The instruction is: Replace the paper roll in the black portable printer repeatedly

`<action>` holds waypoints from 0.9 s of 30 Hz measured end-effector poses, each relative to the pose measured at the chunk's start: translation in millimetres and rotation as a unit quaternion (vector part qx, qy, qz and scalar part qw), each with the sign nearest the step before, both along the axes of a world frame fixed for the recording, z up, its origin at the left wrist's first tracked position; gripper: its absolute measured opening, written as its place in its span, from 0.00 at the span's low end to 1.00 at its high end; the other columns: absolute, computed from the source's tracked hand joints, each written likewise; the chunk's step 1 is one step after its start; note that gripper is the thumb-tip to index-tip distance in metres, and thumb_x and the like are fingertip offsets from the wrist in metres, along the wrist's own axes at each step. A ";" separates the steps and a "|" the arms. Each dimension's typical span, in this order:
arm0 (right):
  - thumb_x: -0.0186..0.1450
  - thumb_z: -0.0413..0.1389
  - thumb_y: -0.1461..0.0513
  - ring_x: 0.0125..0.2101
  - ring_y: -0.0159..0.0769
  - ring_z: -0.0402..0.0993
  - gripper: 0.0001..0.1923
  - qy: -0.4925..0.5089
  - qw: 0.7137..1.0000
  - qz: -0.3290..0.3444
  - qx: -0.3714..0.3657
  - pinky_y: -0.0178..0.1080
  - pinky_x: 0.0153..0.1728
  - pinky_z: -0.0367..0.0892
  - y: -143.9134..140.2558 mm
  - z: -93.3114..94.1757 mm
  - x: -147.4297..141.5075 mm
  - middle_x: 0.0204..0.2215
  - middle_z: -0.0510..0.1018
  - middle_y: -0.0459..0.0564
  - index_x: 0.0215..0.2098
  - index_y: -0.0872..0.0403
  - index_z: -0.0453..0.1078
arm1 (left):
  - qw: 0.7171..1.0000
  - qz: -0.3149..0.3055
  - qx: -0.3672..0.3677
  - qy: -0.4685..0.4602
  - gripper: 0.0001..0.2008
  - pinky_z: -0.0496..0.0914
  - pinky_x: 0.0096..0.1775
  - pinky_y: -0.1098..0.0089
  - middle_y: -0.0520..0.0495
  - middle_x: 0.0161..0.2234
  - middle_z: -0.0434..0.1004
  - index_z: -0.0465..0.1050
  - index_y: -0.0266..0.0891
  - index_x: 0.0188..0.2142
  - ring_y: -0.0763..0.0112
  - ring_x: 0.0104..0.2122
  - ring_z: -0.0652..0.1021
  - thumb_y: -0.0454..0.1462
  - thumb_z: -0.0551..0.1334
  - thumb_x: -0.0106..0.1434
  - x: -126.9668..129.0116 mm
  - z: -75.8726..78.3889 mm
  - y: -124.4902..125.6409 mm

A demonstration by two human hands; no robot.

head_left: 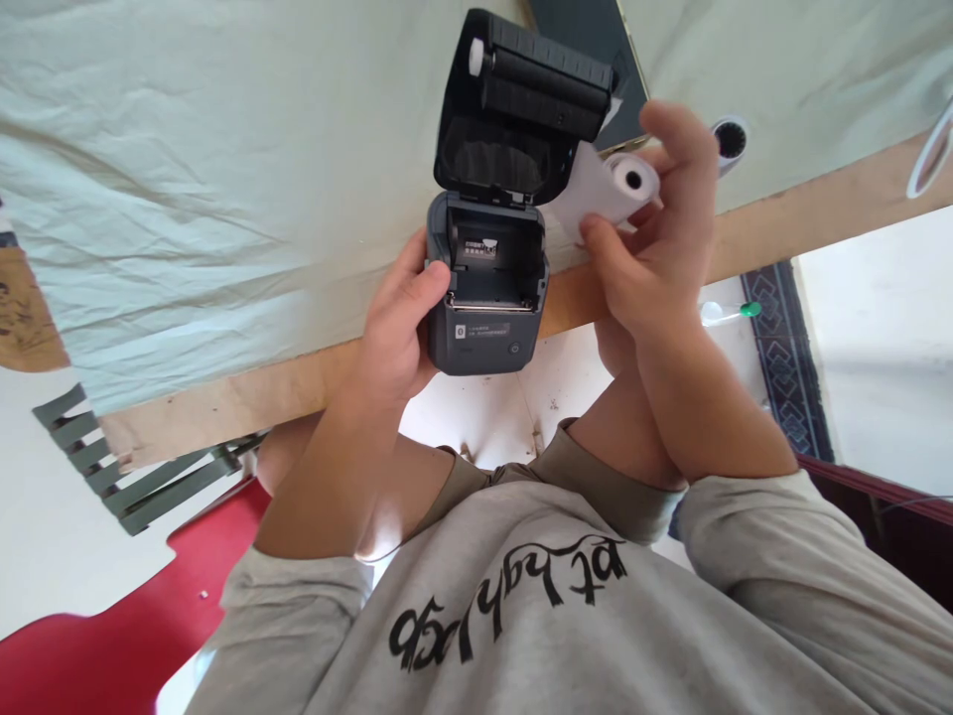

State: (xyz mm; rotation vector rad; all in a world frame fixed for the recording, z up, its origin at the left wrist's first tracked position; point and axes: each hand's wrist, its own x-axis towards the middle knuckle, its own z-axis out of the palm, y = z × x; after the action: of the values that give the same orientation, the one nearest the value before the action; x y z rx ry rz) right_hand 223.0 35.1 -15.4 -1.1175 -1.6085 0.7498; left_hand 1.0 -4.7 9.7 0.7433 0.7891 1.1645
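My left hand (402, 318) grips the left side of a dark grey portable label printer (487, 343), its thumb resting on the body's edge. The printer's lid (521, 109) stands raised, and the paper bay (497, 260) inside holds no roll. To the right of the printer, my right hand (662, 218) pinches a small white paper roll (634, 181). A loose strip of paper (585, 194) hangs off the roll towards the lid, and the thumb presses on it. The index finger is raised and bent.
A dark flat object (596, 60) lies behind the lid on the cloth-covered table (223, 199). Another roll-like white item (731, 141) stands beyond my right hand. The wooden table edge (298, 382) runs below my hands. A red seat (134, 616) is at lower left.
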 end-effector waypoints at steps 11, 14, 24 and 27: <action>0.59 0.66 0.50 0.28 0.29 0.66 0.19 0.205 0.975 0.030 -0.078 0.32 0.20 0.69 -0.6 1.1 -10.0 0.38 0.68 0.43 0.46 0.35 0.68 | 0.999 0.006 -0.006 0.032 0.17 0.78 0.48 0.58 0.47 0.39 0.81 0.75 0.42 0.45 0.53 0.52 0.80 0.50 0.65 0.63 1.4 3.7 -1.5; 0.57 0.68 0.51 0.32 0.31 0.71 0.27 0.247 0.961 0.058 -0.108 0.38 0.29 0.77 0.1 0.7 -8.5 0.42 0.70 0.41 0.51 0.28 0.65 | 0.999 0.007 -0.003 0.034 0.16 0.79 0.48 0.58 0.48 0.40 0.82 0.75 0.43 0.44 0.54 0.52 0.80 0.50 0.64 0.64 1.9 4.7 -2.1; 0.59 0.60 0.42 0.37 0.39 0.80 0.27 0.197 0.961 0.087 -0.173 0.39 0.24 0.74 11.2 -11.8 5.0 0.42 0.74 0.43 0.52 0.37 0.61 | 1.000 -0.001 0.009 -0.002 0.16 0.79 0.47 0.59 0.46 0.39 0.81 0.76 0.41 0.43 0.53 0.51 0.80 0.49 0.64 0.65 0.9 0.2 -0.7; 0.61 0.60 0.43 0.40 0.39 0.80 0.30 0.144 0.978 0.074 -0.134 0.41 0.30 0.75 9.2 -12.1 1.7 0.47 0.74 0.44 0.58 0.36 0.57 | 1.000 0.004 0.020 -0.004 0.16 0.79 0.45 0.59 0.46 0.38 0.81 0.77 0.41 0.44 0.54 0.50 0.81 0.49 0.63 0.65 0.9 -3.2 -0.2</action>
State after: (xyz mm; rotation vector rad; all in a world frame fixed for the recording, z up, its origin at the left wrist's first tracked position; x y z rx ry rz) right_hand 224.7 44.2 -27.4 -1.0271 -1.3815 1.2000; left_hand 2.0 -4.9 6.5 0.7693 0.7646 1.1916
